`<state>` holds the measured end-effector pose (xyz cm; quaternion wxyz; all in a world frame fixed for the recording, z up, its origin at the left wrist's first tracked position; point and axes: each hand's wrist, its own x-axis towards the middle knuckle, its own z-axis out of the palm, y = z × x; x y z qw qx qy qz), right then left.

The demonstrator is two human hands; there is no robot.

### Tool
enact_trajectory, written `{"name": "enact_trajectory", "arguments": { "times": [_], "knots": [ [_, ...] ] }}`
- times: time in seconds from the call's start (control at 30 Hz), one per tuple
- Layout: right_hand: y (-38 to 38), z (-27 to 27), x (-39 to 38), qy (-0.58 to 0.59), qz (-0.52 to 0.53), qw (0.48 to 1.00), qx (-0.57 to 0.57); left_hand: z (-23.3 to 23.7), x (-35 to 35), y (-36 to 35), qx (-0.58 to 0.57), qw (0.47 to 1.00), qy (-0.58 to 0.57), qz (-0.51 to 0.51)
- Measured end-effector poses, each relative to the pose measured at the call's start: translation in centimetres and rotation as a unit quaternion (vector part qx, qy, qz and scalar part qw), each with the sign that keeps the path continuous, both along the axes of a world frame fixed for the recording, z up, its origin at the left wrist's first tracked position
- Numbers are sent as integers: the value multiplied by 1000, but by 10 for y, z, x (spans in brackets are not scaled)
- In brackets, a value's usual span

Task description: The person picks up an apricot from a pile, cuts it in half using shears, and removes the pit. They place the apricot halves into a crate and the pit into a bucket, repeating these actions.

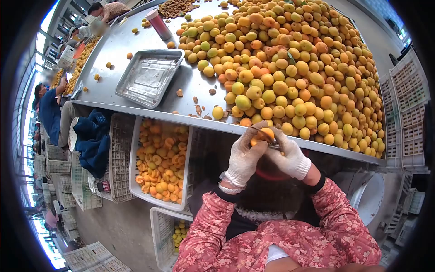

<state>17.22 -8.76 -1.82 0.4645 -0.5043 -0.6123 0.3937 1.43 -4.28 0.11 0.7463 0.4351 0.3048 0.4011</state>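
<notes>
In front of the table edge, my two hands meet over an apricot. My left hand (pixel 245 158), in a white work glove with brown-stained fingertips, closes around the apricot (pixel 266 133). My right hand (pixel 290 156), gloved the same way, is closed on a small metal tool that looks like a knife (pixel 273 145); its handle is hidden in the fingers. A thin dark edge crosses the fruit between the hands. Right behind them, a large heap of whole apricots (pixel 290 77), orange to greenish yellow, covers the right part of the metal table (pixel 199 119).
Left of the heap lie a metal tray (pixel 149 77) and a red cup (pixel 158 24). Pits (pixel 176 8) are piled at the back. A white crate (pixel 134 167) of halved apricots stands below the table; another crate (pixel 158 231) holds greenish fruit. Other people (pixel 50 109) sit at the left.
</notes>
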Motion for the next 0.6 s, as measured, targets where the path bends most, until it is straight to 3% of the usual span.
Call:
{"name": "enact_trajectory", "arguments": {
  "times": [0.03, 0.07, 0.1, 0.13, 0.23, 0.37, 0.5, 0.57, 0.6],
  "knots": [
    [2, 16, 0, 0, 0, 1000, 0, -2, 0, -1, 0, 1000, 0, 0],
    [2, 39, 4, 86, 3, 983, -163, -5, -1, -2, -34, 999, -41, 7],
    [3, 53, 5, 169, 5, 932, -320, -5, -1, -2, -67, 994, -83, 15],
    [1, 49, 6, 224, 1, 923, -312, -4, -1, -1, -66, 994, -85, 16],
    [3, 55, 6, 230, 16, 913, -337, -7, -2, 2, -158, 974, -163, 14],
    [6, 62, -1, 193, -7, 926, -325, -5, -5, -4, -68, 990, -121, 22],
    [10, 64, -5, 144, -53, 943, -296, -1, -4, -3, -128, 980, -153, 2],
    [8, 63, -10, 129, -67, 947, -288, -5, -4, -5, -13, 998, -64, 19],
    [7, 57, -12, 143, -73, 947, -277, -4, -4, -7, -15, 998, -66, 15]
  ]
}}
